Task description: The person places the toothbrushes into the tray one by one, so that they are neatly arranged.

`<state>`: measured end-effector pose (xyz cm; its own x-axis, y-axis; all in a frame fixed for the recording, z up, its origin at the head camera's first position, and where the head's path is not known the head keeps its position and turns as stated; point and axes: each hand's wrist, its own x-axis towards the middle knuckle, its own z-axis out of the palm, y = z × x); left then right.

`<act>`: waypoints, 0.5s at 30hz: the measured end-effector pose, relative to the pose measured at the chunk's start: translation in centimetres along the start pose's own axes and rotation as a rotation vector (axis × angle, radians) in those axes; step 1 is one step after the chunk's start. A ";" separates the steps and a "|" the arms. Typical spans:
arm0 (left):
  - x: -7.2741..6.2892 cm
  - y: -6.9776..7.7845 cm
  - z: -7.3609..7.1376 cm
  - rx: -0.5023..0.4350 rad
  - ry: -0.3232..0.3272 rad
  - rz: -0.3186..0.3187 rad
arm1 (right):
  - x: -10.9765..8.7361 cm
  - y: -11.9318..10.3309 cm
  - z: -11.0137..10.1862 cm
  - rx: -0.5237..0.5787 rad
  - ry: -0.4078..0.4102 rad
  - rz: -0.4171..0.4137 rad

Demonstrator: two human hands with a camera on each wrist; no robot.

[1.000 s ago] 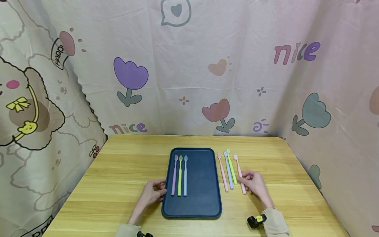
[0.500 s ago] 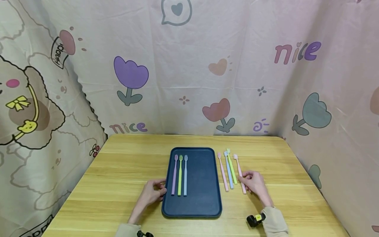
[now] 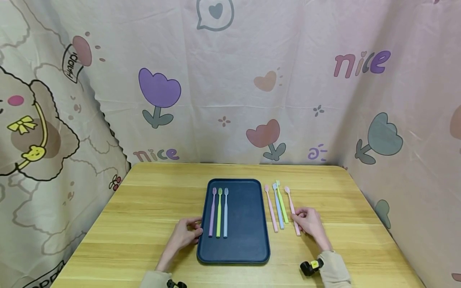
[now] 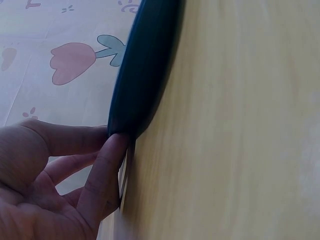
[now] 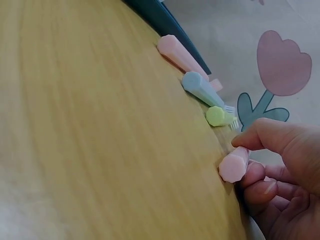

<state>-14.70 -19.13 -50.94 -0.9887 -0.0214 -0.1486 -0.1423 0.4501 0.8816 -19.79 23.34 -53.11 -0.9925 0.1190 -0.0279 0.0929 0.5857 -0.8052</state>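
My right hand (image 3: 309,221) pinches the handle of a pink toothbrush (image 3: 289,200) between thumb and fingers, at the right end of a loose group on the table. In the right wrist view the handle's butt end faces the camera, close over the wood. To its left lie a green toothbrush (image 3: 282,205), a blue toothbrush (image 3: 278,208) and another pink toothbrush (image 3: 271,210). My left hand (image 3: 183,236) holds the left rim of a dark blue tray (image 3: 248,224), thumb and fingertips at its edge. On the tray's left half, purple (image 3: 211,216), green (image 3: 218,216) and blue (image 3: 225,216) toothbrushes lie side by side.
The wooden table (image 3: 155,192) extends around the tray on all sides. A patterned curtain (image 3: 216,80) hangs behind it and along both sides. A small black wrist camera (image 3: 311,268) sits at the right sleeve.
The pink toothbrush in my right hand has shifted slightly right and its head has turned a little. My left hand and the tray stay in place.
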 end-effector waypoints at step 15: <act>0.1 0.0 0.0 0.000 -0.003 -0.009 | -0.4 -0.7 -0.1 0.026 0.000 -0.022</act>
<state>-14.83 -19.12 -50.98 -0.9872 -0.0227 -0.1580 -0.1513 0.4496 0.8803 -19.48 22.97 -52.43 -0.9943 0.1062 -0.0106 0.0694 0.5671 -0.8207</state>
